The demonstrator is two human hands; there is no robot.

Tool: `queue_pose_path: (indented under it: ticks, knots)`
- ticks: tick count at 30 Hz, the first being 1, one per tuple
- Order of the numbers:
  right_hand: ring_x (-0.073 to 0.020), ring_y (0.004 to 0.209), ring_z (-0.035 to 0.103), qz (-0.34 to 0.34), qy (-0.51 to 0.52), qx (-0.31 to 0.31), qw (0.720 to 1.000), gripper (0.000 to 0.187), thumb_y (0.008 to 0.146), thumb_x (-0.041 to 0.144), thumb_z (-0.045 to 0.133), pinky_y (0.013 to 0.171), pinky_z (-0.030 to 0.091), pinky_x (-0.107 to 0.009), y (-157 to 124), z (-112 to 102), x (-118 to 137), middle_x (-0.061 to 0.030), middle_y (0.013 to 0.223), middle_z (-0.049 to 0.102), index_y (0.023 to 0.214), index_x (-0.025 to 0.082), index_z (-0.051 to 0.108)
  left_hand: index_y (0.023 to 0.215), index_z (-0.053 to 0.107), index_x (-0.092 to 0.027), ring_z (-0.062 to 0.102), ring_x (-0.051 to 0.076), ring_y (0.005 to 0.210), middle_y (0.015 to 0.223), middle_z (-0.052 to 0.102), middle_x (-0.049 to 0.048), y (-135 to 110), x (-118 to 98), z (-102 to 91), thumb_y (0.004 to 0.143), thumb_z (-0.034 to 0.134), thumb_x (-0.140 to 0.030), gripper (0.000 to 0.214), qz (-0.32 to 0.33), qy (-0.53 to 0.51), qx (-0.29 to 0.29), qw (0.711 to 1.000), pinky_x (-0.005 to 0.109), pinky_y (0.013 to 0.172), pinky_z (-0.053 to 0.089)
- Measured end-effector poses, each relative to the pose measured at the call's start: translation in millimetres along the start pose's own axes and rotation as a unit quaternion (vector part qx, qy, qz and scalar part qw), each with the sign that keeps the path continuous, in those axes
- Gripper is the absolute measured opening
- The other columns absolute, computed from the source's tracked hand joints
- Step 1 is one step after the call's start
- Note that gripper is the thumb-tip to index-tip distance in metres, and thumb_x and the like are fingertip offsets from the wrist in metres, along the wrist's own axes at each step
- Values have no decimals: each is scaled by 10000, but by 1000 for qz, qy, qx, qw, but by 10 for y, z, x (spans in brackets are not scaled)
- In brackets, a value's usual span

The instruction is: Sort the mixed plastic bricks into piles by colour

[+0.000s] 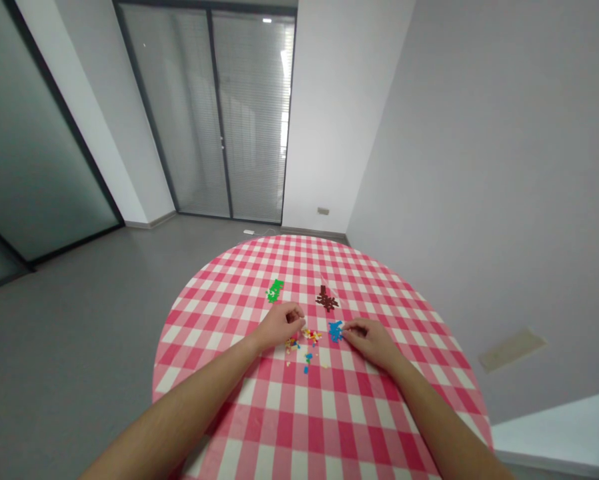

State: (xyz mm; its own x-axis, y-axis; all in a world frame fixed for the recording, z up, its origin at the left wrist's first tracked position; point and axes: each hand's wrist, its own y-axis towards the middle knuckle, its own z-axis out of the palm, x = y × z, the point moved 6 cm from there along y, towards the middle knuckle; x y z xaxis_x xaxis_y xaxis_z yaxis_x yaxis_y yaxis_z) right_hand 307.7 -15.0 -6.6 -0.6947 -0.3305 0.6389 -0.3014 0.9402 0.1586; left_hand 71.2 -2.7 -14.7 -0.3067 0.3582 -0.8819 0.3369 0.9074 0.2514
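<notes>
My left hand (280,325) is closed, its fingertips curled together beside a mixed pile of tiny red, yellow and white pieces (311,335). Whatever those fingers hold is too small to make out. At the right edge of a heap of small blue pieces (335,331), my right hand (372,339) has its thumb and fingertips pinched together; I cannot tell if a piece is between them. The pieces look like small plastic building bricks. Several loose blue and green bits (307,361) lie in front of the mixed pile.
Green pieces (275,291) form a heap beyond my left hand, and dark brown pieces (326,299) another farther back. All lie on a round table with a red-and-white checked tablecloth (289,427). Glass doors (252,120) and a grey wall (504,167) stand beyond.
</notes>
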Motion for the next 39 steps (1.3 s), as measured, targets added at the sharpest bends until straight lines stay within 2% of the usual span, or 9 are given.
queue_pose_path:
  ticks: [12,39]
  knots:
    - [-199,703,657,32,28,54,998,150,776,239,602,616,469,-279,-35,-40,-66,-48,768,737,790,196,744,743,624,-162,528,121,567,643,621,7,4,-25,-6,769,555,-163,75,-2,-4,-8,1000,235,539,376]
    - [-187,664,626,29,17,59,998,151,765,251,609,583,441,-268,-32,-43,-72,-41,717,709,796,189,742,761,640,-154,544,132,598,657,618,8,7,4,-1,788,562,-195,91,1,12,-6,1000,238,562,388]
